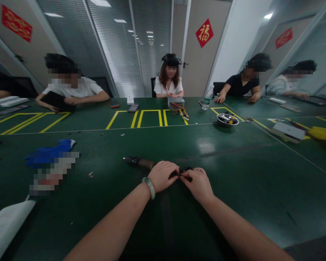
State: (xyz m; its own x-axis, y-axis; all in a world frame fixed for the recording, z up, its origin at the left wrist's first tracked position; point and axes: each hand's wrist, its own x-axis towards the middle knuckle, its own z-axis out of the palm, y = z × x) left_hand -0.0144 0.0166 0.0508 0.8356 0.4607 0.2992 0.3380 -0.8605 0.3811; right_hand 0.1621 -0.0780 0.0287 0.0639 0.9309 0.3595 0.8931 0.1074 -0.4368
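A long, dark, rod-shaped object [145, 162] lies crosswise on the green table in front of me. Its left end is black with a shiny tip, and a brownish stretch runs under my fingers. My left hand [163, 175], with a pale green bangle at the wrist, is closed over the object's middle. Beside it my right hand [197, 181] pinches at the object's right part with thumb and fingers together. The fingertips of both hands almost meet. What exactly the right fingers hold is too small and covered to make out.
To the left lie a blue cloth-like item [51, 152] and a white object [9, 226]. Farther off stand a metal bowl [227, 125] of small parts, a water bottle [207, 98] and a grey box [174, 104] with coloured wires. Several people sit across the table.
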